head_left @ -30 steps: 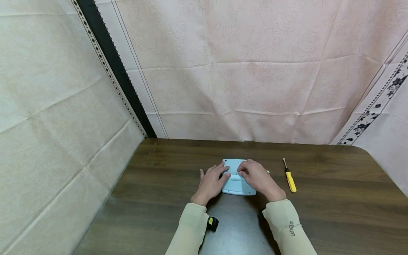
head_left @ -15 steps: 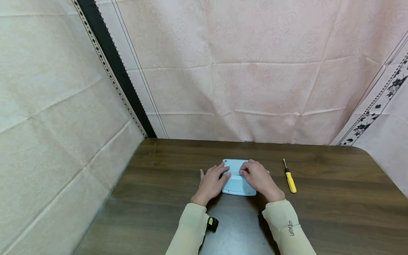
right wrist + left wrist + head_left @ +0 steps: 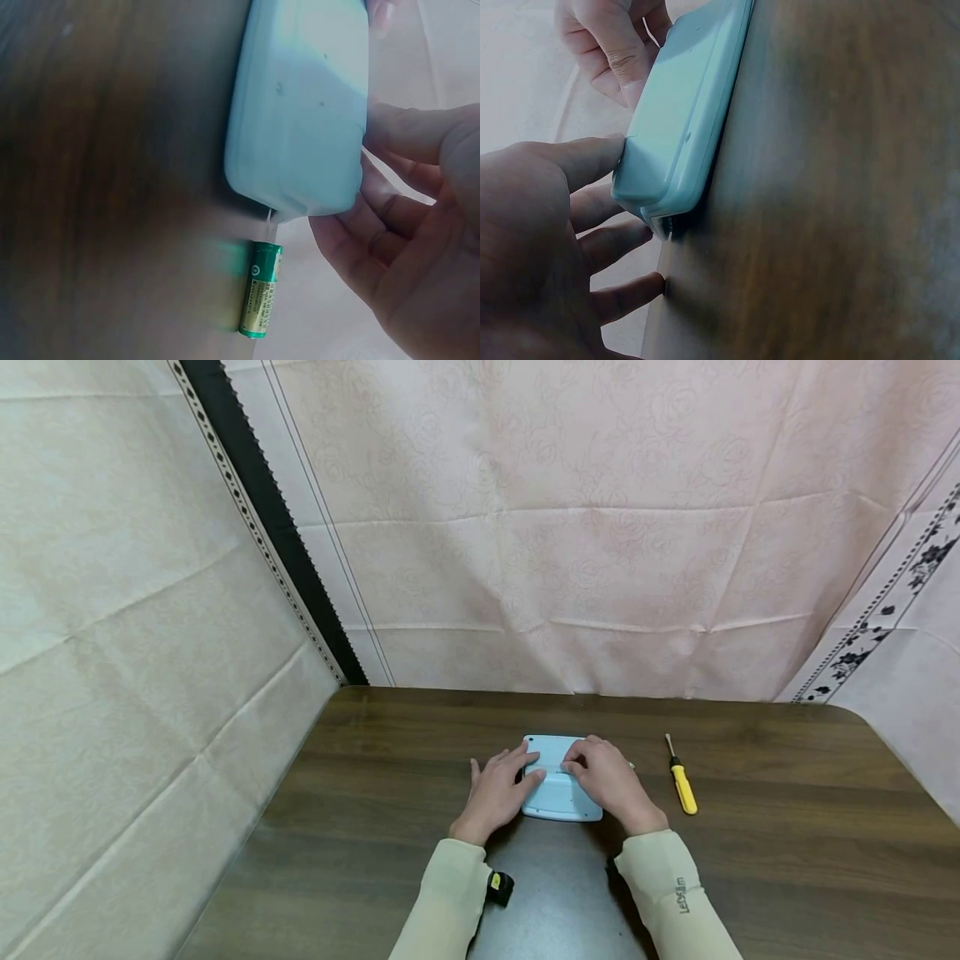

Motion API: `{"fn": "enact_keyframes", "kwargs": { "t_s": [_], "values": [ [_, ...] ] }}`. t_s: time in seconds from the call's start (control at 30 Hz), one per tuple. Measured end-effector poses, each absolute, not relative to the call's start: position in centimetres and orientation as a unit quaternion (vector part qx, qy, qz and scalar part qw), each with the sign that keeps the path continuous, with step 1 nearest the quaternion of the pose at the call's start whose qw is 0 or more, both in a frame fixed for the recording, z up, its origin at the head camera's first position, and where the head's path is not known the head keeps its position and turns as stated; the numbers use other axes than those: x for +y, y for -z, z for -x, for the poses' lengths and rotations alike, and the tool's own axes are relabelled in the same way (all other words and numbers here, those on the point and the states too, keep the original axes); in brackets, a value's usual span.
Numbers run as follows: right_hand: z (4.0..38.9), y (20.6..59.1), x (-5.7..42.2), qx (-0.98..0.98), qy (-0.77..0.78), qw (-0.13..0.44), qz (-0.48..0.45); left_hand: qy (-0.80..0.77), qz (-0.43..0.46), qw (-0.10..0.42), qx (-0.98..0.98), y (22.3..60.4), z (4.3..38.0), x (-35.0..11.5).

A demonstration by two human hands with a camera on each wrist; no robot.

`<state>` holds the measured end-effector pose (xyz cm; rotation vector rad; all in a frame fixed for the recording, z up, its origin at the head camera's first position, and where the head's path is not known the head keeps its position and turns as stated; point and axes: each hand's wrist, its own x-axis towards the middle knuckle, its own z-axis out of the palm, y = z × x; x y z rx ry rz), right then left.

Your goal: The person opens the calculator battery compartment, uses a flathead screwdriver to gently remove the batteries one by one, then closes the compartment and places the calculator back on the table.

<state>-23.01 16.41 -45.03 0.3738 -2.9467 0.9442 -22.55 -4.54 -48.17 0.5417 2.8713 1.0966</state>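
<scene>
A light-blue flat device (image 3: 561,803), shaped like a desk calculator, lies back side up on the table, small screw holes showing and a compartment cover in its middle. My left hand (image 3: 497,789) steadies its left edge, fingers spread and fairly straight; in the left wrist view the thumb rests on the back. Over the compartment, the right hand (image 3: 609,781) has curled fingers, thumb and index tips together at the surface; I cannot tell whether they pinch anything. A green-and-gold battery (image 3: 261,289) lies just beyond the device's right side in the right wrist view, mostly hidden behind the right hand from above.
To the right, a yellow-handled screwdriver (image 3: 683,789) lies with its tip pointing away. The brown wooden table (image 3: 405,760) ends at a light patterned cloth (image 3: 570,568) at the back, with more cloth on the left.
The right hand's fingertips have shifted slightly right over the compartment since a second ago, then stayed almost in place. Left hand, device and screwdriver have hardly moved.
</scene>
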Motion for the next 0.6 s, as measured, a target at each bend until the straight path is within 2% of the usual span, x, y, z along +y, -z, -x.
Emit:
{"fn": "enact_keyframes", "kwargs": {
  "t_s": [0.6],
  "values": [
    [23.32,45.38,16.38,-0.944,-0.318,0.001,-0.085,-0.354,-0.168,0.009,0.92,48.16,22.56,-4.37]
  ]
}}
